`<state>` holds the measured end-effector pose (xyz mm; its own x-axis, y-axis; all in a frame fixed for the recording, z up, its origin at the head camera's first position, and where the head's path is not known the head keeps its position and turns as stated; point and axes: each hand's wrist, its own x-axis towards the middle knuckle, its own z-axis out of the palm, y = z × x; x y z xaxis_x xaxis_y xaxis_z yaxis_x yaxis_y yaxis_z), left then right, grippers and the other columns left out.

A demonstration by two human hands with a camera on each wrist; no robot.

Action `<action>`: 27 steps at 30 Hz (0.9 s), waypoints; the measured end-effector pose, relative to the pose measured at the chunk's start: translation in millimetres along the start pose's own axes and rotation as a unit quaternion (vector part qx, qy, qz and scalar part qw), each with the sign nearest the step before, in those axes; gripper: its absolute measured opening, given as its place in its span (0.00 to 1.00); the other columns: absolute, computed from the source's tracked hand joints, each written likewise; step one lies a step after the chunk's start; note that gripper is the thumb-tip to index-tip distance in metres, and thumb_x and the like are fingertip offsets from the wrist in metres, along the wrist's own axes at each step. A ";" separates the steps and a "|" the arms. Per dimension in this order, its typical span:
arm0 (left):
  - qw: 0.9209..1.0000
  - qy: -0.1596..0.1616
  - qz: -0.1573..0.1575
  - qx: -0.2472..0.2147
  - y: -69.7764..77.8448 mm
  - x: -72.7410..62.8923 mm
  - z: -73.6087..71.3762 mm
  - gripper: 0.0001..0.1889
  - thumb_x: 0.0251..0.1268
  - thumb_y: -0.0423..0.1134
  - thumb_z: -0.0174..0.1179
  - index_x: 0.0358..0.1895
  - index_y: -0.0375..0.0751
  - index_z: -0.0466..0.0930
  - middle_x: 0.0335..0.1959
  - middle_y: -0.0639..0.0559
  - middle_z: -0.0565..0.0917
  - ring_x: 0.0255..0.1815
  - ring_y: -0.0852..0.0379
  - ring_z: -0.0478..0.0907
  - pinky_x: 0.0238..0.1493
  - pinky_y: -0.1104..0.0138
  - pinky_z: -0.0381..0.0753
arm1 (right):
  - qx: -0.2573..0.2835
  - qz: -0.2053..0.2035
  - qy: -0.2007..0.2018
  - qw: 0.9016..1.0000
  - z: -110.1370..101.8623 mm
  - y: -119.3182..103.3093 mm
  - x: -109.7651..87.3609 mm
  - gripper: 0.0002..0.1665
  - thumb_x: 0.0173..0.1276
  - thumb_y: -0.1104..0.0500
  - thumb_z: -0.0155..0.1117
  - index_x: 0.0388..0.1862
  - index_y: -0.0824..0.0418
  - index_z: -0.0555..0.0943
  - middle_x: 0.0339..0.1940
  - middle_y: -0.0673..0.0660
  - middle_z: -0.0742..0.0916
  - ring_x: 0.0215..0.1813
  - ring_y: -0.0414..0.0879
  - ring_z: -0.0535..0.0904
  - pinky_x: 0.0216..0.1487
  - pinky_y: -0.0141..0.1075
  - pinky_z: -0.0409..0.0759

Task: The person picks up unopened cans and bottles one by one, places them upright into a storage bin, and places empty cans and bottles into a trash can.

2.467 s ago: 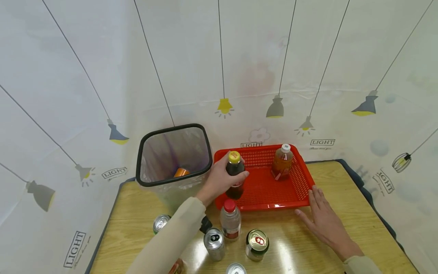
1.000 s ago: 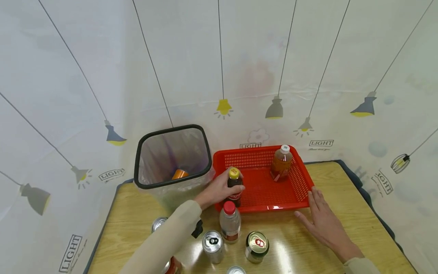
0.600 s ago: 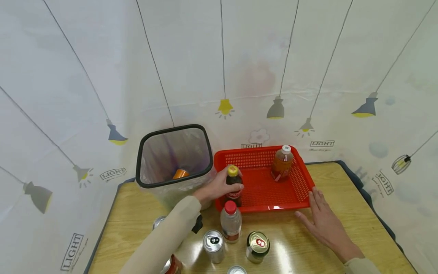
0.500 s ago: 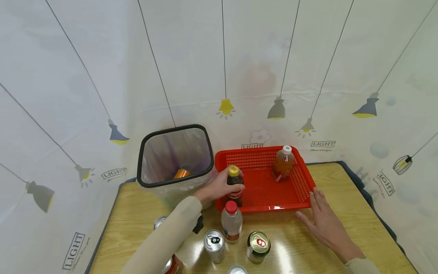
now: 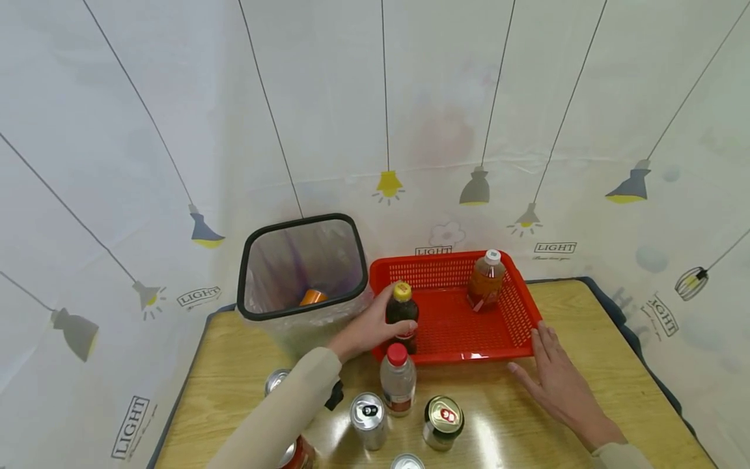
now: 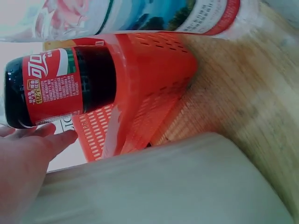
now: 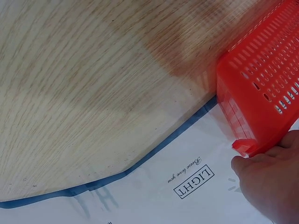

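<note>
In the head view a cola bottle (image 5: pixel 404 310) with a yellow cap stands upright at the left end of the red basket (image 5: pixel 463 326). My left hand (image 5: pixel 369 331) is beside it, thumb across its near side, fingers loosened and no longer showing on its far side. The left wrist view shows the bottle's red label (image 6: pixel 53 86) uncovered above my fingers. My right hand (image 5: pixel 559 381) rests against the basket's right front corner with straight fingers. In the right wrist view that hand (image 7: pixel 273 175) touches the basket's rim (image 7: pixel 252 144).
An amber drink bottle (image 5: pixel 485 281) leans in the basket's far right. A lined bin (image 5: pixel 305 309) holding an orange can (image 5: pixel 313 298) stands left. Before the basket are a red-capped bottle (image 5: pixel 398 384), a silver can (image 5: pixel 368 420), a gold-topped can (image 5: pixel 443 423) and several others.
The cola bottle has come down into the basket. My left hand's fingers have loosened around it and shifted slightly left. My right hand has stayed at the basket corner.
</note>
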<state>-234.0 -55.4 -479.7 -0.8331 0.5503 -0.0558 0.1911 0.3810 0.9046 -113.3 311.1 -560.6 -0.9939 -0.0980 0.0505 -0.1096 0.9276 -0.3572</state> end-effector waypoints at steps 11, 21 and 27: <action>0.993 0.021 0.017 0.111 1.4 -32.4 -5.2 0.45 0.73 0.52 0.64 0.84 0.42 0.50 0.82 0.42 0.59 0.81 0.41 0.58 0.78 0.43 0.58 | 0.015 -0.002 -0.006 1.000 0.1 0.5 -0.7 0.57 0.80 0.35 0.51 0.81 0.79 0.46 0.84 0.74 0.45 0.84 0.67 0.37 0.77 0.67 0.52; 0.978 0.005 0.066 0.196 -5.9 -64.7 -10.2 0.33 0.79 0.45 0.57 0.79 0.34 0.62 0.81 0.37 0.61 0.80 0.38 0.58 0.77 0.44 0.60 | 0.012 0.005 -0.009 1.000 -1.0 0.4 -1.2 0.57 0.80 0.34 0.50 0.81 0.79 0.46 0.84 0.73 0.44 0.84 0.68 0.37 0.77 0.66 0.50; 0.972 -0.003 0.075 0.224 -20.5 -79.9 -9.2 0.29 0.80 0.41 0.53 0.77 0.31 0.65 0.79 0.37 0.65 0.79 0.38 0.61 0.76 0.45 0.61 | 0.017 0.000 -0.004 1.000 0.6 0.0 -1.3 0.57 0.80 0.34 0.51 0.81 0.79 0.46 0.84 0.74 0.45 0.84 0.68 0.38 0.78 0.65 0.49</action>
<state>-176.2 -114.1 -489.9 -0.7756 0.6286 0.0576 0.5173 0.5807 0.6286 -112.1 311.0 -561.2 -0.9939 -0.1014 0.0439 -0.1105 0.9149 -0.3884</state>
